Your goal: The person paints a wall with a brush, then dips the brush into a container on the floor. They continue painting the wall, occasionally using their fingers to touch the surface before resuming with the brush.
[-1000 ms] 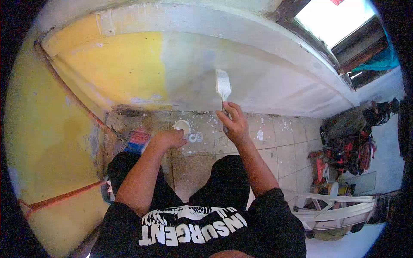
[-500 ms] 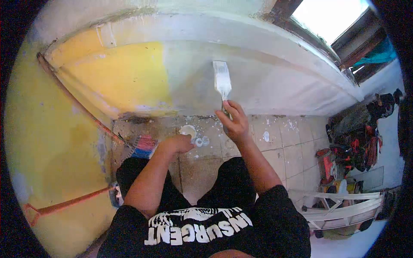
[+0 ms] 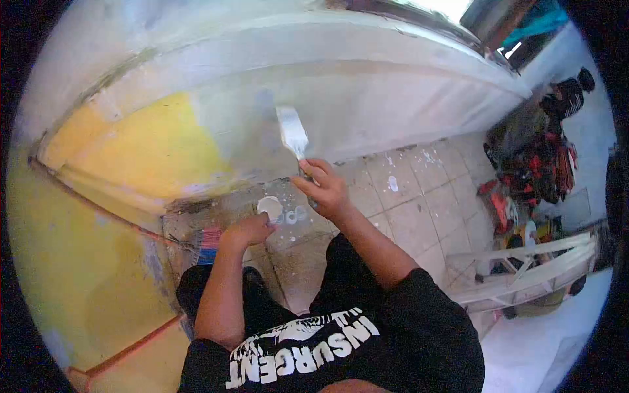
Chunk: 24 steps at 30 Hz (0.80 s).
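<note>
My right hand (image 3: 323,190) is closed around the handle of a wide paintbrush (image 3: 291,129), whose bristles point up toward the wall and are coated white. Behind the bristles lies the low wall (image 3: 367,98), pale grey-white on this side, with a yellow patch (image 3: 151,147) to the left. Lower and to the left, my left hand (image 3: 251,229) is closed on the near edge of a small round container (image 3: 269,205) with whitish paint inside. White drips and ring marks (image 3: 293,215) spot the tiles just right of the container.
A broom (image 3: 208,245) with pink and blue bristles stands at the left, near my leg. An orange pole (image 3: 134,344) lies along the left wall. At right are a white ladder (image 3: 531,262), a red tool (image 3: 498,206) and dark bags (image 3: 537,164). White splatters mark the tile floor (image 3: 419,209).
My view has turned, so the wall and floor appear tilted. The paintbrush and right hand sit further left and slightly lower in view; the left hand keeps the container.
</note>
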Each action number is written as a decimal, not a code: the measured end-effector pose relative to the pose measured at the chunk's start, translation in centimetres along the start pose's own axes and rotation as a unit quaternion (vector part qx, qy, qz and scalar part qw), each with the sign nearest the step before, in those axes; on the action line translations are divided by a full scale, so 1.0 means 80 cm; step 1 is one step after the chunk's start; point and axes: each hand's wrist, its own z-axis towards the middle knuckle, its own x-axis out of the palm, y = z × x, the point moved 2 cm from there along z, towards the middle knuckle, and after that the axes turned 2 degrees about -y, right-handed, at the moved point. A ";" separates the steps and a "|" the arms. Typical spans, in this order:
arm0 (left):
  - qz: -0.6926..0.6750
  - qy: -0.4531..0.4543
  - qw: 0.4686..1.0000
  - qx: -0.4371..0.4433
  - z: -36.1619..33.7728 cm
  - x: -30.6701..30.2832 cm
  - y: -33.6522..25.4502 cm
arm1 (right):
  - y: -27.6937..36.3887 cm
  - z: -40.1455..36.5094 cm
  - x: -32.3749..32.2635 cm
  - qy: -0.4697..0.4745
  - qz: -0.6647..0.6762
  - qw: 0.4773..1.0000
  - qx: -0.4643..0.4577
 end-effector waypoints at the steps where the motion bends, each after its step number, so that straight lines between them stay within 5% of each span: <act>1: 0.003 0.009 1.000 0.006 0.006 0.008 0.011 | -0.001 0.018 -0.006 0.001 -0.006 1.000 0.009; 7: 0.014 0.022 1.000 0.012 0.006 0.003 -0.011 | -0.050 -0.001 0.036 -0.041 0.003 0.999 -0.028; 16: 0.049 -0.031 0.998 0.012 0.016 0.031 0.006 | -0.047 -0.167 0.104 0.168 0.028 0.973 0.156; 18: 0.029 -0.005 1.000 0.009 -0.008 0.010 -0.025 | -0.050 -0.189 0.108 0.138 0.075 0.920 0.359; 22: 0.011 0.037 0.999 0.001 -0.021 -0.008 -0.064 | -0.081 -0.220 0.133 -0.041 0.072 0.892 0.444; 24: -0.001 0.034 0.999 0.019 0.006 0.023 -0.018 | -0.088 -0.228 0.136 -0.208 0.312 0.695 0.613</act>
